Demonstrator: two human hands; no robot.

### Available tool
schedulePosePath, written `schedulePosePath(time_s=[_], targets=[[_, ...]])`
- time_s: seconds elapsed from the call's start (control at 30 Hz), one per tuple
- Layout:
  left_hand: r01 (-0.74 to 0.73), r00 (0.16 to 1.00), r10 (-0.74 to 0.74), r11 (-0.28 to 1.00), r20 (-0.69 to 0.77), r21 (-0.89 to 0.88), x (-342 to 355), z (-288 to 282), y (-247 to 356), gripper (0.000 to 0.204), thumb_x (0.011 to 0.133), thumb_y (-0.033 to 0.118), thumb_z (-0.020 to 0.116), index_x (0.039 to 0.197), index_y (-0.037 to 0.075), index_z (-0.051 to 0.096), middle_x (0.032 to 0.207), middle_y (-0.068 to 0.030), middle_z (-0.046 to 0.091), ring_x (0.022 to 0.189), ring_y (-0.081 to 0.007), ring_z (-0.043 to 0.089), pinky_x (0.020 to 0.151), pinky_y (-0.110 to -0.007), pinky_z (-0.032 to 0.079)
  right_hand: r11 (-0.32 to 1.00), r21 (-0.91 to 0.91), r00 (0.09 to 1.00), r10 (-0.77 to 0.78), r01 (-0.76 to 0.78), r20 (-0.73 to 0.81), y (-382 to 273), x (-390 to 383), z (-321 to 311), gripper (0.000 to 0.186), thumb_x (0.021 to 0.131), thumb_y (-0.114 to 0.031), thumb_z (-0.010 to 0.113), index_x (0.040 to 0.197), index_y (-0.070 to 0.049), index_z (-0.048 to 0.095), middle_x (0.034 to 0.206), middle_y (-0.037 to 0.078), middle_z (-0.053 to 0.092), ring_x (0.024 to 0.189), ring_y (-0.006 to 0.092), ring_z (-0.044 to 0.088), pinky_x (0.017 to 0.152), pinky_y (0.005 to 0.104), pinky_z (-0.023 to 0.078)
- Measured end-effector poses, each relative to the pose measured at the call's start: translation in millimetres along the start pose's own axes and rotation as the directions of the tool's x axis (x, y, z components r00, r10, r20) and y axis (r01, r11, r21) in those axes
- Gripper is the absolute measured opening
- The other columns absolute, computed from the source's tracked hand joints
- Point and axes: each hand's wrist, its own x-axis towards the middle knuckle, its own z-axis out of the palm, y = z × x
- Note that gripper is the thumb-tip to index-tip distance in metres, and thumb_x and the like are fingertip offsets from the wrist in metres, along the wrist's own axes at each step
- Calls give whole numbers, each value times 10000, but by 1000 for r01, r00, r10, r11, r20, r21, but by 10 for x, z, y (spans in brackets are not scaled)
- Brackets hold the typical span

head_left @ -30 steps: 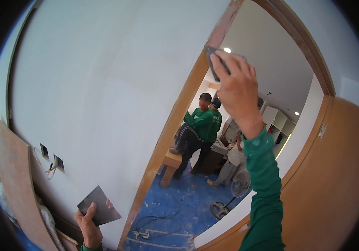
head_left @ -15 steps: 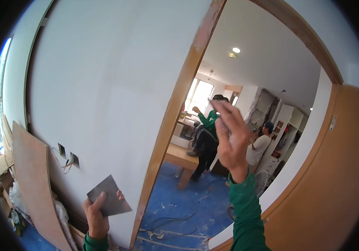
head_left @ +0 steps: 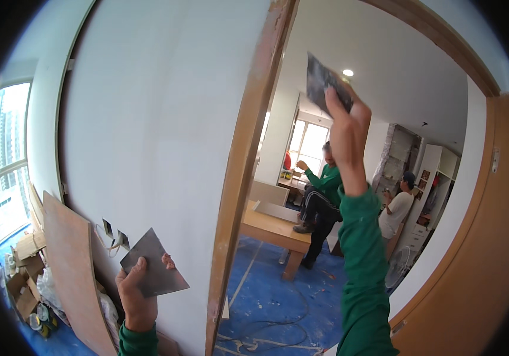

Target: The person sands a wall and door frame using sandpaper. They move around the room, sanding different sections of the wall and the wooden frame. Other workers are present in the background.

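My left hand (head_left: 139, 299) is closed on a flat, square grey metal scraper (head_left: 162, 279), thumb on its face and fingers hidden behind. A small pinkish-brown lump (head_left: 167, 261) shows near the scraper's right edge; I cannot tell surely whether it is filler. Raised high in the doorway, my right hand (head_left: 349, 133) grips a dark, smeared scraper blade (head_left: 319, 80), tilted up to the left. The blade is apart from the wooden door frame (head_left: 248, 136), whose upper part bears pinkish patches. A white wall panel (head_left: 153, 130) stands behind my left hand.
A board (head_left: 67, 261) leans by the wall, beside wall boxes with loose wires (head_left: 115, 237). Cartons and cans (head_left: 38, 317) lie at left. Beyond the doorway are a person in green (head_left: 325, 184) by a wooden bench (head_left: 272, 231), another in white (head_left: 396, 210), a fan (head_left: 399, 267) and floor cable (head_left: 278, 323).
My right hand has risen and turned, bringing its scraper blade into clear view. The view has shifted, and my left hand keeps its scraper near the wall.
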Motion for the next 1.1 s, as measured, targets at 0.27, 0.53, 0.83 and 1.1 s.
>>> schedulePosePath(time_s=[0.27, 0.53, 0.83, 1.1], targets=[[64, 990, -52, 994, -135, 84, 15, 64, -319, 220, 960, 107, 589, 1110, -49, 629, 1054, -141, 678, 945, -251, 678, 872, -389, 552, 607, 533, 796, 549, -590, 255, -213, -2187, 297, 258, 984, -105, 617, 1168, 71, 655, 1144, 125, 660, 1036, 212, 648, 925, 350, 517], [28, 983, 16, 972, -185, 233, -19, 391, -988, 161, 936, 120, 670, 1029, -9, 697, 1045, -100, 712, 890, -174, 693, 801, -316, 558, -55, 761, 562, 640, -647, 524, -222, -2989, 508, 400, 1040, -152, 526, 1368, 77, 509, 1350, 143, 570, 1188, 230, 586, 1035, 394, 453], [-245, 843, 485, -38, 232, 969, -353, -249, -756, 524, 807, 14, 712, 1322, 17, 612, 1215, -122, 679, 1145, -250, 630, 1016, -343, 472, 807, 180, 574, 224, -562, 788, -117, -2948, -60, 390, 911, -12, 620, 1297, -61, 638, 1201, 131, 654, 1052, 245, 639, 896, 364, 515], [129, 771, 134, 925, -623, 358, -833, -982, -762, 403, 996, 273, 609, 1209, -69, 588, 1098, -129, 664, 963, -213, 678, 885, -352, 555, 838, 474, 57, -478, -269, 877, -610, -1959, -277, 336, 653, -129, 684, 969, -21, 652, 950, 177, 673, 801, 327, 642, 686, 468, 500]])
